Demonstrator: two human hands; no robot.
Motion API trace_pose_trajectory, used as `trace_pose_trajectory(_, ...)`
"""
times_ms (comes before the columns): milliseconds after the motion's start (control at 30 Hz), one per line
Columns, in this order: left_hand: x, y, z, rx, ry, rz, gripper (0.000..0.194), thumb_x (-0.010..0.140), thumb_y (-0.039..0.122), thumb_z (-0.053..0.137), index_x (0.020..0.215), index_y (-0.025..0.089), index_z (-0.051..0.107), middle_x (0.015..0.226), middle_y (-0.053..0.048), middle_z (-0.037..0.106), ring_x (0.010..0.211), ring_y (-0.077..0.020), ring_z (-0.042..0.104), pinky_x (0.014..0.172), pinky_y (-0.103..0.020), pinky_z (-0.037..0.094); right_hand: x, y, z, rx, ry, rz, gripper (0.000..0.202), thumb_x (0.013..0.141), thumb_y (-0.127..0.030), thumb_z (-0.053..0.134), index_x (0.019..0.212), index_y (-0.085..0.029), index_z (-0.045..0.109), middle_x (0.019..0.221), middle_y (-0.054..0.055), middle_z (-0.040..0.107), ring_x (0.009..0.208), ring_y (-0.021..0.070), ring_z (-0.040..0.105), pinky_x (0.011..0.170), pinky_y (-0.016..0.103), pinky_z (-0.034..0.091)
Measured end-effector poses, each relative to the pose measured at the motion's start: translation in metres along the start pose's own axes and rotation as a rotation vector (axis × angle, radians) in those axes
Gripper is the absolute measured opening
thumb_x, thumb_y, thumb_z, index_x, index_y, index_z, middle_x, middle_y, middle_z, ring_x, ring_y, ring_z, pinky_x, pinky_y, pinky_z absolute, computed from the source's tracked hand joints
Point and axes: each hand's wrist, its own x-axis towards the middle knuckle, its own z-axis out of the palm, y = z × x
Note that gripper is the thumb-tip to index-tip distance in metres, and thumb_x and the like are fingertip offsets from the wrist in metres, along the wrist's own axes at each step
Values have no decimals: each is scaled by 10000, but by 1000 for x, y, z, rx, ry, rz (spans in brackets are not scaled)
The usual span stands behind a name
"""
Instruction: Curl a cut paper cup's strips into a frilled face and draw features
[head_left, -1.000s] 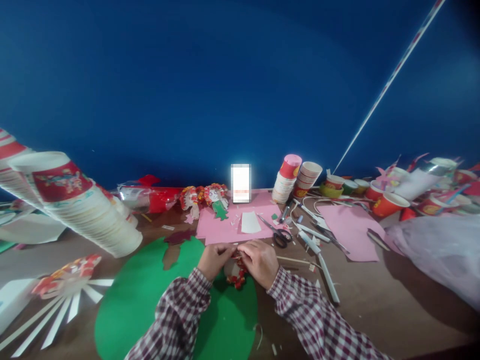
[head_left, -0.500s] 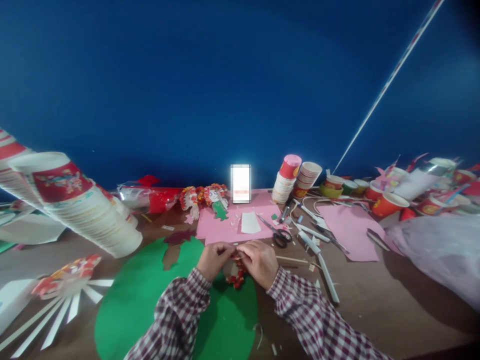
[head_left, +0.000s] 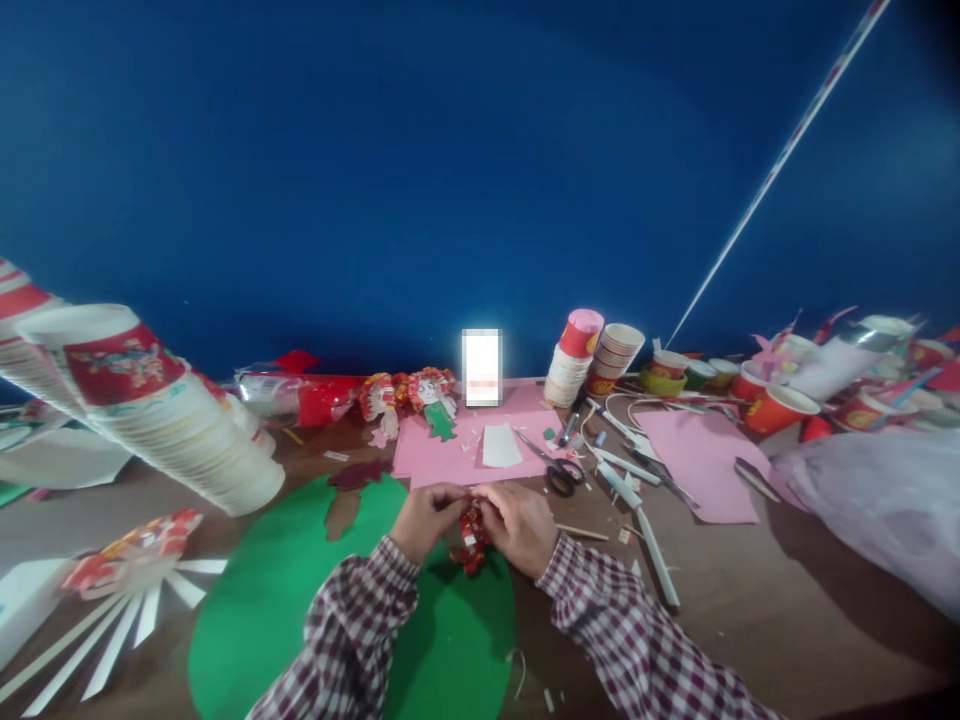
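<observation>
Over the right-hand part of the green sheet [head_left: 262, 610], you bring both hands together at the middle of the worktop [head_left: 787, 620]. Your left hand [head_left: 429, 520] and right hand [head_left: 519, 522] meet at the fingertips, with the fingers of each clamped on the top of a small red-and-gold crinkled piece [head_left: 472, 545]; exactly how each fingertip grips it is too small to tell. The piece hangs down between your hands, its lower end in front of the green sheet. To the right of your right hand, a thin wooden stick [head_left: 585, 532] sticks out, and you cannot tell whether its hidden end is held.

Just beyond your hands, a white paper piece [head_left: 500, 447] lies on pink paper [head_left: 439, 462], with black-handled scissors [head_left: 562, 475] beside it, their blades over the pink. Left of your left hand, a dark maroon-and-brown cutout [head_left: 346, 505] lies across the green sheet's far edge. Farther left, a tall stack of paper cups [head_left: 187, 430] leans over, behind a cup cut into strips [head_left: 139, 570].
</observation>
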Motion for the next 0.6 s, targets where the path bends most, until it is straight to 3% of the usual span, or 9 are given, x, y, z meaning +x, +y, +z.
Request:
trace_pose_trajectory(200,-1,0,-1,-104,-91,-40,252,643,303,630,805,118,685,755,-68,695,709,-185,614,708,-293,463,0,-1,1,-22,-7,-1,201,838,-160,387,975,-207,526,856,23,624,790,141,558,690,219,369)
trace_pose_trajectory(600,1,-6,-4,-115,-77,-80,284,606,295,666,814,103,690,705,-83,693,677,-189,611,657,-296,466,0,-2,2,-21,-1,-3,173,829,-169,412,958,-202,522,820,24,610,773,144,544,655,214,349)
